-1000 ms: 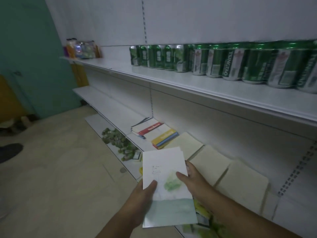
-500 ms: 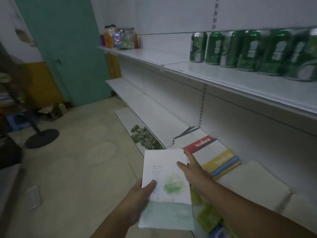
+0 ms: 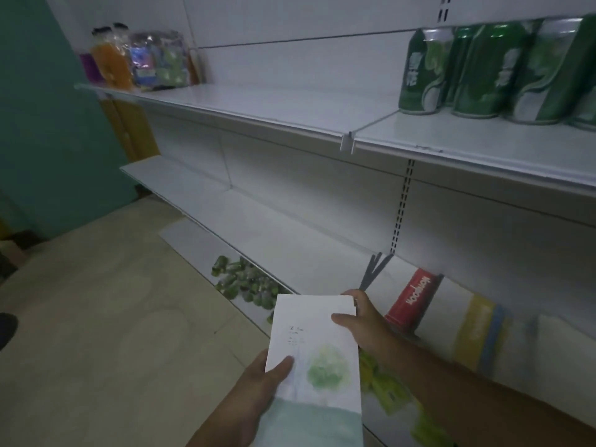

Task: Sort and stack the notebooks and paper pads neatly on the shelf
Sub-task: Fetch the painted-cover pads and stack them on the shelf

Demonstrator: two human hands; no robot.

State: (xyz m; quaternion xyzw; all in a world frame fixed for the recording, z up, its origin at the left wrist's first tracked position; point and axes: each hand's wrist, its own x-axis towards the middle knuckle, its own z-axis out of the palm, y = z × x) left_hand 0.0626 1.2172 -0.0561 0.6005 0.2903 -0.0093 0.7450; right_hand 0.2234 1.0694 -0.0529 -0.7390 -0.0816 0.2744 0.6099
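I hold a white notebook [image 3: 317,359] with a green tree picture and a pale teal lower band, low in the middle of the view. My left hand [image 3: 258,391] grips its left edge, thumb on the cover. My right hand [image 3: 364,324] holds its upper right edge, thumb on top and fingers behind. To the right, on the white middle shelf [image 3: 258,227], lie a red-banded notebook [image 3: 411,298], a yellow and blue one [image 3: 477,333] and pale paper pads [image 3: 554,343], blurred. Dark pens [image 3: 374,269] lie just behind my right hand.
Green cans [image 3: 483,69] stand on the top shelf [image 3: 290,104] at right; juice bottles and wrapped packs [image 3: 138,59] stand at its far left end. Green packets [image 3: 245,282] lie on the bottom shelf. A teal door [image 3: 42,124] is at left, beige floor [image 3: 96,333] below.
The view has swung left along the shelf, so the notebooks and pads slid to the right. My right hand moved up to the notebook's upper right edge. The left hand's grip is unchanged.
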